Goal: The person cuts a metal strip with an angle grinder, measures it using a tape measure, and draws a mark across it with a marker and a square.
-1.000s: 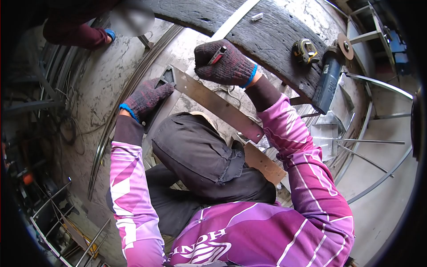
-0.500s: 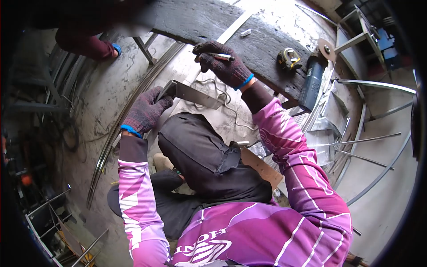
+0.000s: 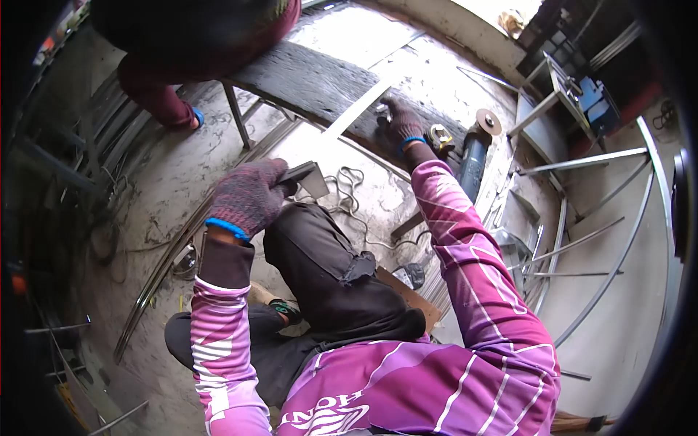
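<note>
My left hand (image 3: 251,195), in a dark knitted glove with a blue cuff, grips the thick handle of a metal square (image 3: 313,182), whose blade is tilted above my knee. Over the dark wooden bench (image 3: 305,76) reaches my right hand (image 3: 401,125), gloved too, its fingers bent around something small and pale at the fingertips. I cannot make out what it is, and no marker can be told apart there. A flat light metal strip (image 3: 356,109) lies across the bench just left of that hand. On its right are a tape measure (image 3: 439,136) and an angle grinder (image 3: 473,161).
Another person's maroon-clad leg (image 3: 156,91) is at the upper left. Long metal bars (image 3: 163,269) lie on the floor at the left. A cable (image 3: 352,196) curls beneath the bench. Curved metal framing (image 3: 643,218) stands at the right.
My right hand, earlier holding a marker above the square, has moved out over the bench to where a small white piece lay. The square has turned, showing less blade. The view has shifted.
</note>
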`<state>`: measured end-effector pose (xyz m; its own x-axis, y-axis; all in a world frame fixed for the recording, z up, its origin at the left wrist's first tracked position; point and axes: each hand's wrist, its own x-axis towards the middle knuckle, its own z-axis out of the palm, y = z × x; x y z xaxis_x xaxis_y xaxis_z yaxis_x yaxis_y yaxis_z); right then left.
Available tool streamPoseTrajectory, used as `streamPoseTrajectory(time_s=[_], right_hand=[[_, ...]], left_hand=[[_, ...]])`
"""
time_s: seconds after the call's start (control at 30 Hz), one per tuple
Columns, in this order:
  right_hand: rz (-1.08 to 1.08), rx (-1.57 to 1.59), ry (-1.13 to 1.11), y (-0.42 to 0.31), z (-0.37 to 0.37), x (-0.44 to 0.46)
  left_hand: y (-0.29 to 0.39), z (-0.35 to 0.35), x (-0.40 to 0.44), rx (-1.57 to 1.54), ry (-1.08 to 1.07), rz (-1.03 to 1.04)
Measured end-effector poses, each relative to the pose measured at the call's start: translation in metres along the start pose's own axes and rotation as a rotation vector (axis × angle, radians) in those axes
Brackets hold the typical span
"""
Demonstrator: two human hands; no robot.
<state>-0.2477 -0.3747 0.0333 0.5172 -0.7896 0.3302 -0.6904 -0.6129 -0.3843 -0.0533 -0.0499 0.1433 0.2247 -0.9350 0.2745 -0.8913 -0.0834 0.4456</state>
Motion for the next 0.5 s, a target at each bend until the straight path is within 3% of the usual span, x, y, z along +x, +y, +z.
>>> streamPoseTrajectory(time_s=[0.1,0.17,0.27,0.37,0.47,0.5], right_hand=[[-0.036,0.048,0.085,0.006,0.023,0.004],[0.050,0.029,0.098,-0.004,0.020,-0.002],[0.076,0.044,0.190,-0.007,0.025,0.003],[0.156,0.008,0.163,-0.006,0.026,0.014],[0.137,0.042,0.102,0.003,0.031,0.020],[0.082,0.046,0.133,0.021,0.045,0.028]], left_hand=[[0.000,-0.003,-0.004,-0.062,0.025,-0.029],[-0.007,-0.014,-0.001,-0.085,-0.034,0.006],[-0.011,-0.019,0.001,-0.772,-0.024,-0.186],[-0.027,-0.036,0.004,-1.137,0.023,-0.235],[-0.054,-0.048,0.011,-1.250,0.157,-0.111],[-0.059,-0.050,0.017,-1.205,0.250,-0.205]])
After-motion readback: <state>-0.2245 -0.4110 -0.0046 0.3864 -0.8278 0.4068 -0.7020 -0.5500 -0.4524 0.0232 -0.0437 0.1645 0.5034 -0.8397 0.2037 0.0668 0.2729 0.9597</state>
